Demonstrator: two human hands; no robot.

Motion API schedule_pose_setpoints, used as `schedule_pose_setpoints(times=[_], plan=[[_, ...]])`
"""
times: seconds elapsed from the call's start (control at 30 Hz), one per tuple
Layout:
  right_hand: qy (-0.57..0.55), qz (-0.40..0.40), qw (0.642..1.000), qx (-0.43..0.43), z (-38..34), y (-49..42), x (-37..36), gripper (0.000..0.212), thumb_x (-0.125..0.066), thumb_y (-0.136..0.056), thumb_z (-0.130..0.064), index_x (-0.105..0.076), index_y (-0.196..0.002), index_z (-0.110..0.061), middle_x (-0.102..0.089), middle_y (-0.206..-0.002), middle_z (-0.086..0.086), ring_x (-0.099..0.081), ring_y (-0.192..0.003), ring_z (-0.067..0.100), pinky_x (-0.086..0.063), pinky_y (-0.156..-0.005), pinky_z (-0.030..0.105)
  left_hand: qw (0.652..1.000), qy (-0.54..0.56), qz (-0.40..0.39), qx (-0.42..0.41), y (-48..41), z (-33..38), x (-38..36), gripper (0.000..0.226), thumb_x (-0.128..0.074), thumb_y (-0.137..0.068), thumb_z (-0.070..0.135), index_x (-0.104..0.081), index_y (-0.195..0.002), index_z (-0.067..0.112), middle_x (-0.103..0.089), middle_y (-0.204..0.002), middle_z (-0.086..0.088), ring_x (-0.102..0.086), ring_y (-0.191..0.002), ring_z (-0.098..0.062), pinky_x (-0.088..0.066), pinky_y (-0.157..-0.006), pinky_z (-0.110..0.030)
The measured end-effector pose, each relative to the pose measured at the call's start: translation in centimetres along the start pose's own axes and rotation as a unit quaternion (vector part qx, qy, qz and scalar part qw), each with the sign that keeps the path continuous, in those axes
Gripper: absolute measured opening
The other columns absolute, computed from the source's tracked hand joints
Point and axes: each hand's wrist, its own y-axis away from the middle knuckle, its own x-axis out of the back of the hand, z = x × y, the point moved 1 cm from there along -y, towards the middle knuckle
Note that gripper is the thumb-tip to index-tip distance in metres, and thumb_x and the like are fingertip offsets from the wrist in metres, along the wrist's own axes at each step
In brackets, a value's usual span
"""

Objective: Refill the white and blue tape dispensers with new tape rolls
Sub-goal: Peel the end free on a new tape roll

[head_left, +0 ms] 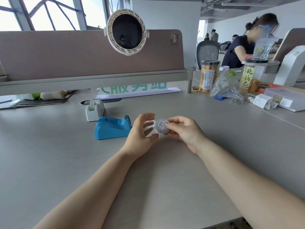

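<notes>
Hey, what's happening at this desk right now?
A person is holding a clear tape roll above the grey desk. The right hand pinches it, while the left hand is open beside it. The blue dispenser sits just left of the hands, its roll slot looking empty. The white dispenser stands behind it and seems to hold a roll.

We are seeing a bright, evenly lit office scene. Daylight is pouring in from the windows (49, 12) at the upper left, which are washing out to near white. The grey tabletop (165, 179) is carrying a soft sheen and only faint shadows. The wide lens is bending straight lines near the edges. The left hand's fingers (147, 124) are blurring slightly.
</notes>
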Motion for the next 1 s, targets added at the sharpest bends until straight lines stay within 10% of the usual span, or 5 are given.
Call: schedule_pose_setpoints(times=[0.3,1.0], plan=[[0.079,-0.035,0.992,0.093,0.10,0.12,-0.07,0.026,-0.070,-0.076,-0.003,-0.066,-0.094,-0.021,-0.069,-0.095,0.004,-0.063,-0.087,0.010,-0.053,-0.080,0.022,0.999,-0.034,-0.004,0.027,-0.27,-0.10,-0.09,0.023,-0.064,-0.086,0.018,-0.061,-0.108,0.018,-0.069,-0.104,-0.002,-0.066,-0.095,-0.019,-0.054,-0.091,-0.041],[0.051,-0.010,0.992,0.116,-0.06,0.01,0.30,0.028,-0.065,-0.076,0.006,-0.066,-0.087,-0.019,-0.068,-0.085,0.004,-0.064,-0.084,0.011,-0.053,-0.083,0.028,0.996,-0.007,0.074,0.047,-0.21,0.06,0.39,0.020,-0.074,-0.075,0.008,-0.061,-0.088,0.012,-0.072,-0.092,0.003,-0.069,-0.087,-0.008,-0.053,-0.077,-0.014]])
